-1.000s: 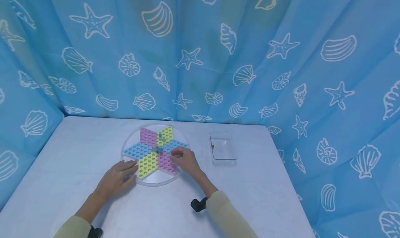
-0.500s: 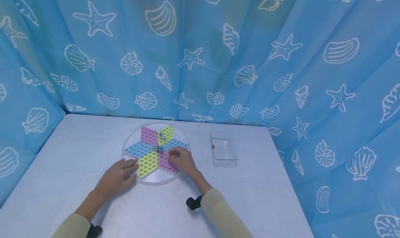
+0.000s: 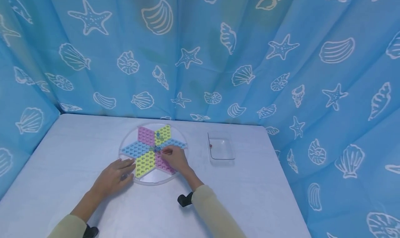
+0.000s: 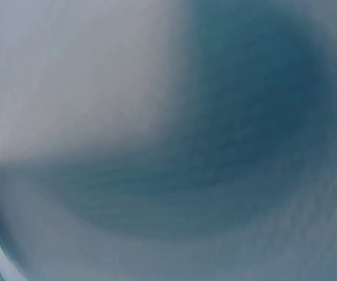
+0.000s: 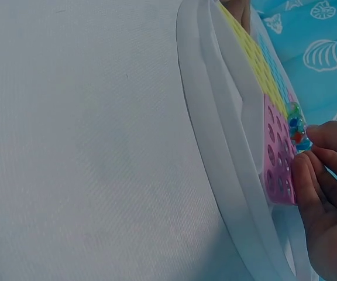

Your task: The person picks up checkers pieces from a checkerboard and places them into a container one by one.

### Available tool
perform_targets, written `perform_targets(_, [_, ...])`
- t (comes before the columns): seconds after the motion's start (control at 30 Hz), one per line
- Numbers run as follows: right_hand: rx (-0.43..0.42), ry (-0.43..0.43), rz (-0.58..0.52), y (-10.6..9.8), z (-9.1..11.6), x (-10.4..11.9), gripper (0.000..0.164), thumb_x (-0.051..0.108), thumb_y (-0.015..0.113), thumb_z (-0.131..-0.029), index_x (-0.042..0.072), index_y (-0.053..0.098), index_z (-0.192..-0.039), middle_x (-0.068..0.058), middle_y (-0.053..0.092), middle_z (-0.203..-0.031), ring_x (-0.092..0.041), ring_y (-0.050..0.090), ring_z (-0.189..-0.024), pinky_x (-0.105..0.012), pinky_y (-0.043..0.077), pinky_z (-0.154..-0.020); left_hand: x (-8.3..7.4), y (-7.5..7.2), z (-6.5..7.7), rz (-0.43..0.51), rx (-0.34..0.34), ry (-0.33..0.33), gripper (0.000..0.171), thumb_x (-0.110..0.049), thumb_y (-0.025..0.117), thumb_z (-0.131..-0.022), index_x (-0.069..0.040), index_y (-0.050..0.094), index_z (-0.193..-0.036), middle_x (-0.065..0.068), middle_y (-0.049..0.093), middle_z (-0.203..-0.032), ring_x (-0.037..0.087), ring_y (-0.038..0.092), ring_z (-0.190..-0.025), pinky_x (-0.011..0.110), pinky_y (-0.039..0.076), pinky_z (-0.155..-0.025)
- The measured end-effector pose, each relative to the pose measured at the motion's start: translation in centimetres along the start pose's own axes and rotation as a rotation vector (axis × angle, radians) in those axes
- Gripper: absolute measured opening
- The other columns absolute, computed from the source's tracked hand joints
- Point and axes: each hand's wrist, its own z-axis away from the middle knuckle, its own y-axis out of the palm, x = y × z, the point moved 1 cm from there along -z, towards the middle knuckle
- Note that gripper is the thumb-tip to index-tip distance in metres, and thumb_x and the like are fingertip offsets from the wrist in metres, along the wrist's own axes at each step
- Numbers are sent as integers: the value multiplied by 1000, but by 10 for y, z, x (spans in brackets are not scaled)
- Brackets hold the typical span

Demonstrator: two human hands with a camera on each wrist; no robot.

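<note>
A round Chinese checkers board (image 3: 152,181) lies on the white-covered table, with pink, yellow and blue star points. Several glass marbles (image 3: 156,149) cluster at its centre, and a few more sit in the far yellow point. My left hand (image 3: 113,175) rests at the board's near left rim, fingers relaxed. Over the near pink point is my right hand (image 3: 176,158), thumb and index finger close together beside the clustered marbles. The right wrist view puts the fingertips (image 5: 312,133) right by an orange-red marble (image 5: 298,138); whether they pinch a marble cannot be seen.
A clear rectangular box (image 3: 222,149) stands to the right of the board, with one small brownish marble (image 3: 210,146) inside. Blue shell-patterned curtains (image 3: 187,40) hang behind the table and along its sides. The left wrist view is mostly blur and shadow.
My right hand has moved left over the pink point, bringing its fingertips up to the central marbles. The left hand has stayed at the rim. The camera has shifted slightly.
</note>
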Motion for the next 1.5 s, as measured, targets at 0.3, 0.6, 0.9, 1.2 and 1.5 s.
perform_targets(0.3, [-31, 12, 45, 6, -2, 4, 11, 18, 75, -89, 12, 74, -98, 9, 67, -83, -3, 60, -76, -17, 53, -71, 2, 0, 0, -18, 19, -17, 40, -29, 66, -92, -6, 68, -124, 12, 60, -138, 32, 54, -128, 50, 33, -115])
perform_targets(0.6, [-71, 29, 97, 9, -1, 8, 11, 22, 77, -88, 14, 73, -93, 11, 63, -77, -3, 56, -70, -18, 51, -65, 1, 0, 1, -1, 24, -24, 41, -29, 65, -92, -5, 68, -125, 12, 60, -138, 33, 54, -128, 50, 33, -115])
perform_targets(0.9, [-88, 59, 106, 14, -1, 8, 12, 24, 77, -88, 14, 72, -92, 12, 60, -73, -3, 55, -67, -18, 50, -62, 2, 1, 1, -2, 11, -2, 40, -28, 66, -91, -5, 69, -124, 12, 60, -137, 33, 55, -126, 50, 34, -114])
perform_targets(1.2, [-130, 34, 165, 19, -3, 5, 16, 30, 78, -87, 15, 73, -90, 13, 59, -71, -3, 53, -66, -18, 48, -62, 3, 3, 1, -11, 10, 6, 39, -28, 65, -92, -5, 69, -124, 12, 60, -137, 33, 55, -126, 50, 34, -114])
perform_targets(1.5, [-150, 51, 168, 21, -4, 3, 18, 33, 79, -86, 16, 74, -89, 14, 57, -69, -3, 52, -64, -19, 47, -60, 2, 3, 2, 0, 9, -7, 38, -27, 66, -91, -6, 69, -123, 12, 61, -136, 33, 55, -126, 51, 34, -114])
